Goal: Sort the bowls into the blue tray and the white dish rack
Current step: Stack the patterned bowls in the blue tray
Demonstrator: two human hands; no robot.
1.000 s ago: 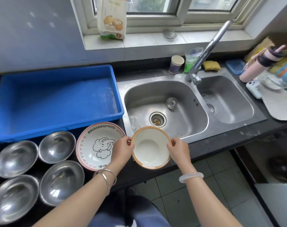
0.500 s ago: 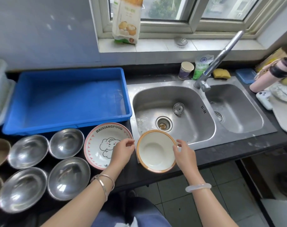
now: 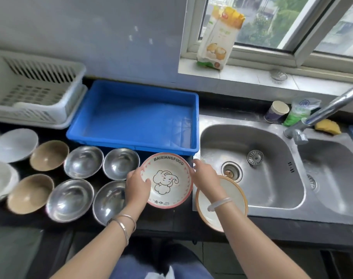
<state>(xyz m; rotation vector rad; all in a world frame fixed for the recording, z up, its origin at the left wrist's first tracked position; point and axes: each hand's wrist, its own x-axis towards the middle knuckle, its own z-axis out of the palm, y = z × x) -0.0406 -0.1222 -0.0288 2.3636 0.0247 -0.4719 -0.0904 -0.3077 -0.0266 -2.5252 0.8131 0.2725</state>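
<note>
- I have both hands on the printed bowl (image 3: pixel 167 179). My left hand (image 3: pixel 138 187) grips its rim at 9 o'clock with the thumb hooked inside. My right hand (image 3: pixel 206 176) holds the rim at 3 o'clock, fingers (image 3: pixel 198 168) curled against it.
- I cannot tell whether the bowl rests on the counter (image 3: pixel 171 220) or is just lifted off it.
- My worst risk is the orange-rimmed bowl (image 3: pixel 235 195) at 4 o'clock. My right forearm lies across it, and it seems to poke past the counter's front edge, so a dragged wrist could tip it to the floor.
- The steel bowls (image 3: pixel 121 164) crowd my left hand at 9 o'clock, so a sideways lift would knock them.
- The blue tray (image 3: pixel 135 117) stands at 12 o'clock, its near wall just beside the bowl's far rim. A low carry would clip that wall.
- The white dish rack (image 3: pixel 36 93) is well apart at 10 o'clock. That is a longer carry over the other bowls, where a slipping grip would cost most.
- The bowl looks like glazed ceramic: shallow and wide, white inside with a pink rim. It has a line-drawn elephant and "BAIXIANGFOOD" lettered along the far side. I judge it slick and breakable.
</note>
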